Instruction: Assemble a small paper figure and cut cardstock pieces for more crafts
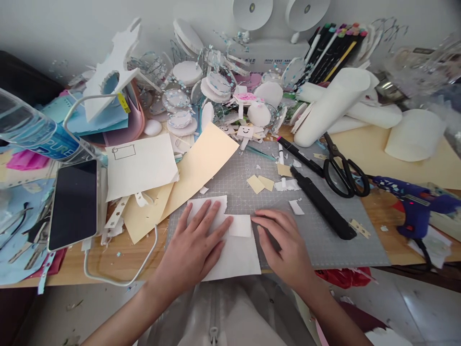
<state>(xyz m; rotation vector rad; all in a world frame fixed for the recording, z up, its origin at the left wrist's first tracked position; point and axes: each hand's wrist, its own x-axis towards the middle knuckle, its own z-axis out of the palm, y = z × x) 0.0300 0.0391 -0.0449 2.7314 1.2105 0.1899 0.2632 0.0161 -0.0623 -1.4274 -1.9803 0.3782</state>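
My left hand (196, 245) lies flat with its fingers spread on a white sheet of paper (236, 259), pressing it onto the grey cutting mat (324, 240). A small white square piece (240, 226) sits on the sheet just right of those fingertips. My right hand (286, 247) rests on the mat beside the sheet, with its fingers closed together and pointing left at the square's edge. Something dark shows under its fingers, but I cannot make out what it is.
On the mat lie a black knife-like tool (322, 204), a black marker (298, 156), black scissors (342, 168) and tan paper scraps (260, 183). A blue glue gun (418, 206) is at the right, a phone (74, 204) on a cable at the left. Foam rolls (334, 103) and craft clutter fill the back.
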